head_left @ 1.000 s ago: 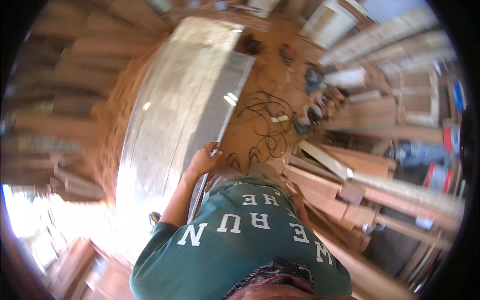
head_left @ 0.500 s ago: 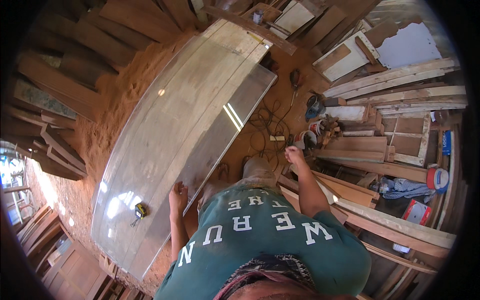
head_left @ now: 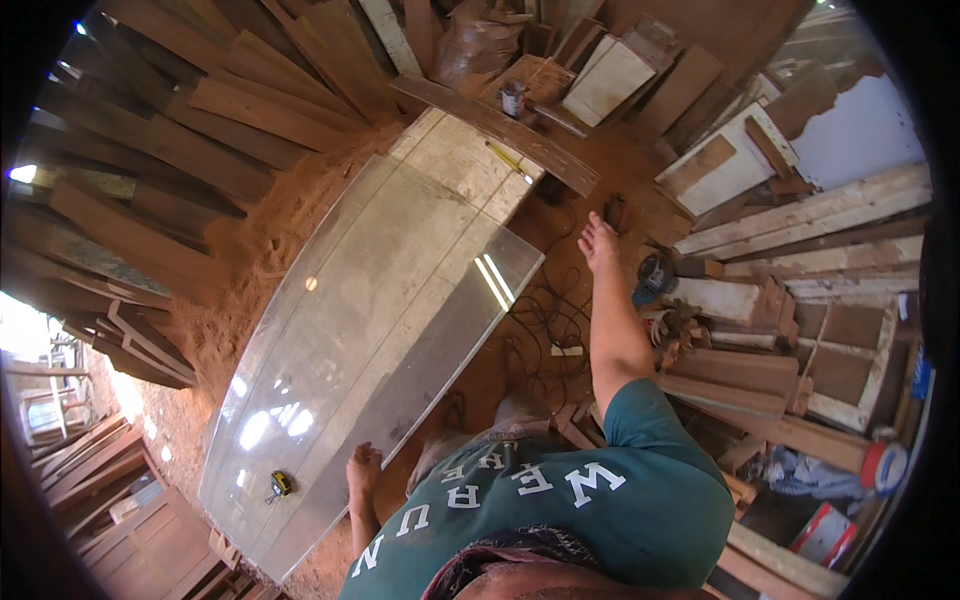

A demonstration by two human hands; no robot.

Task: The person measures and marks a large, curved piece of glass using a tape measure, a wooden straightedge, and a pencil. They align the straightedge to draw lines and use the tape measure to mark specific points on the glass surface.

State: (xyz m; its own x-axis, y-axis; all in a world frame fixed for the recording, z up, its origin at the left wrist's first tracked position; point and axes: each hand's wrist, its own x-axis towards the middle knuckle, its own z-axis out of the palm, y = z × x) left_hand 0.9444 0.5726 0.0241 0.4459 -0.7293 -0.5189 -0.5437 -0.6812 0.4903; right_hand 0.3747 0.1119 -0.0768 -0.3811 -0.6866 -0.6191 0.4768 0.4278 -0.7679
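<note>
A large clear sheet, glass-like, with one curved long edge, lies flat on a pale wooden worktop. Just over its near straight edge is my left hand, fingers loosely bent and nothing visible in them. Whether it touches the sheet I cannot tell. My right hand reaches forward over the floor, to the right of the sheet's far corner, fingers stretched and empty. A yellow-and-black tape measure rests on the sheet at the left. At the worktop's bare far end lies a thin yellow stick-like tool.
A dark plank crosses the worktop's far end, with a small can beyond it. Black cables coil on the dusty floor near a blue power tool. Stacked boards crowd the right; more planks lean at the left.
My right arm has stretched forward, its hand going from beside my body toward the far end. The view has shifted, while my left hand stays by the sheet's near edge.
</note>
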